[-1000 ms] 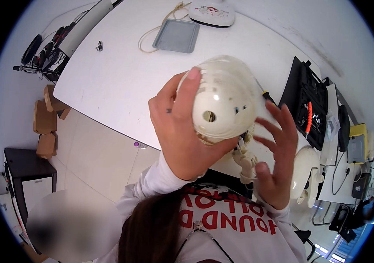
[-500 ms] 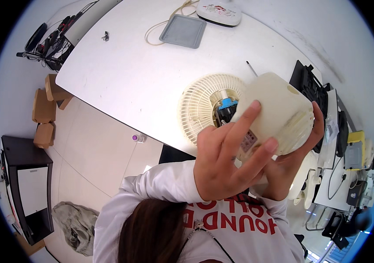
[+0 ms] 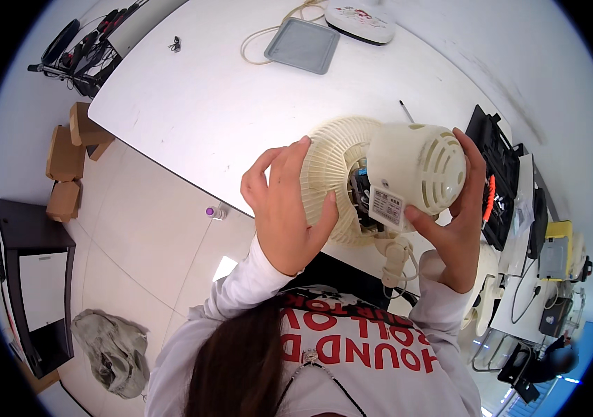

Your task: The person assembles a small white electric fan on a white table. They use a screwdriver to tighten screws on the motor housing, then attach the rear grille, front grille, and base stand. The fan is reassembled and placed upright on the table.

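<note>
I hold a rounded cream plastic cover in my right hand, over the right-hand part of a round cream plastic fan grille with fine radial ribs. My right thumb presses near the white printed label on the cover's near side, and my fingers wrap around its slotted, domed end, which points away from the grille's middle. Partly hidden beneath the cover, at the middle of the grille, sits a dark motor with a bit of blue on it; I cannot tell whether the cover touches it.

My left hand is empty, its fingers curved and thumb spread wide, in front of the grille's left edge; I cannot tell whether the fingertips touch the ribs. At the near edge of the grille is a cream plastic neck joint, a pale cable looping beside it.

The grille is on a large white table. Beyond the grille and a little to its right lies a thin dark rod-like tool. Well to the right of the grille is an open black tool case holding an orange-shafted tool. Far beyond the grille lies a shallow grey rectangular tray, with a white rounded base with red markings just beside it.
</note>
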### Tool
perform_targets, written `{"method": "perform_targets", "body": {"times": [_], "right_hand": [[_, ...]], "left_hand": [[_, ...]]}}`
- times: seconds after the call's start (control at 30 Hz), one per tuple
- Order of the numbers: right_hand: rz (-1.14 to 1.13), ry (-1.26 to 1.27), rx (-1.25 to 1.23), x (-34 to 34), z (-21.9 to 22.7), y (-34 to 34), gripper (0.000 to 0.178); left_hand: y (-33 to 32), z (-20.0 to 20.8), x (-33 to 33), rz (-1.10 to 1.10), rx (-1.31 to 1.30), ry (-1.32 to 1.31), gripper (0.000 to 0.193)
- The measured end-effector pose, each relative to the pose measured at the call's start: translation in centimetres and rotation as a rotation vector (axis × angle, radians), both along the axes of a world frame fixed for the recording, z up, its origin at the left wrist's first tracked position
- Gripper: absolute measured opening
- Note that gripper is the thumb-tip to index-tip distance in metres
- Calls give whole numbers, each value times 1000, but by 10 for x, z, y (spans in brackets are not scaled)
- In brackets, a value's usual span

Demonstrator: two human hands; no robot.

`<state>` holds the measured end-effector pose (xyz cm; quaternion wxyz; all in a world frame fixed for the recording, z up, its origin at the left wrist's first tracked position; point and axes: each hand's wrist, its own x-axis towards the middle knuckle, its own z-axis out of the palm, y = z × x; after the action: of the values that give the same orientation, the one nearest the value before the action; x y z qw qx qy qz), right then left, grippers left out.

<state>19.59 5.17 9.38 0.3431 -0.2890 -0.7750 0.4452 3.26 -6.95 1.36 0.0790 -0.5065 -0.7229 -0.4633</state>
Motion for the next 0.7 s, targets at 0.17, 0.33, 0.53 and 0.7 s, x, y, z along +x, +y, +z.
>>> {"method": "perform_targets", "body": {"times": [0.17, 0.33, 0.53, 0.7], "right_hand": [[48, -41, -84, -6, 0, 8, 92], [112, -179, -100, -16, 13, 13, 89], [224, -378, -55, -32, 24, 26, 84], [243, -461, -58, -39, 27, 31, 80]], "left_hand": [[5, -6, -1, -105, -33, -104, 65], [9, -11, -2, -146, -18, -162, 62], [10, -14, -5, -156, -27, -205, 62], [11, -16, -8, -175, -27, -219, 64]]}}
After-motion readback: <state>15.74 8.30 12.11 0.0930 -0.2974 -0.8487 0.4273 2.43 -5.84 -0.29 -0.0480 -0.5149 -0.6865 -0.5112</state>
